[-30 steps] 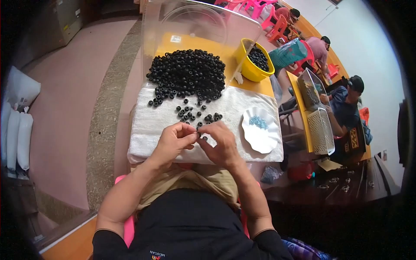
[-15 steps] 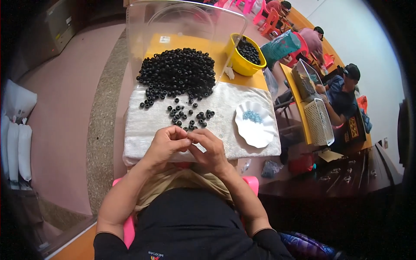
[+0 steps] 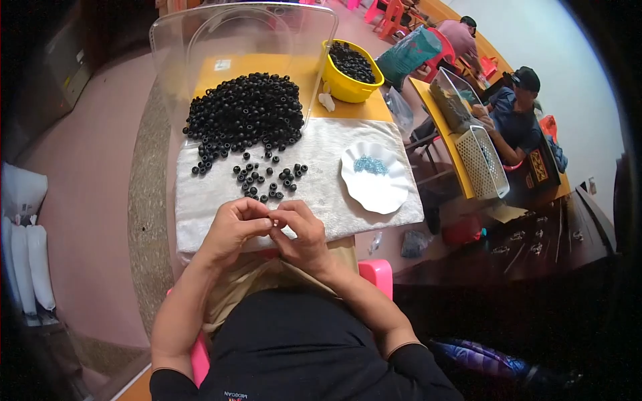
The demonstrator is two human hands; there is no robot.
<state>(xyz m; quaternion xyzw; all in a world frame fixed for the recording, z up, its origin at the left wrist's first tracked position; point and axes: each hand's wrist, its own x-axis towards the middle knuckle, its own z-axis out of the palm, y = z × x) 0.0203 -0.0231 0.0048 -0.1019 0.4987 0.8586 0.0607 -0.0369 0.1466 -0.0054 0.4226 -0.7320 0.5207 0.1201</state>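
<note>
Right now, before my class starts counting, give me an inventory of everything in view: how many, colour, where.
piled beads: many, black, spilling from bin to towel
loose beads: roughly two dozen, black, on towel
bin: one, clear, table's far side
tub: one, yellow, right of bin
plate: one, white, towel's right
small pieces: many, pale blue, on plate
towel: one, white, over table
table: one, yellow-orange, ahead
sack: one, teal, beyond tub
co-worker: one, dark cap, right
basket: one, whitish, right
left hand, right hand: one each, bare, fingertips together
</note>
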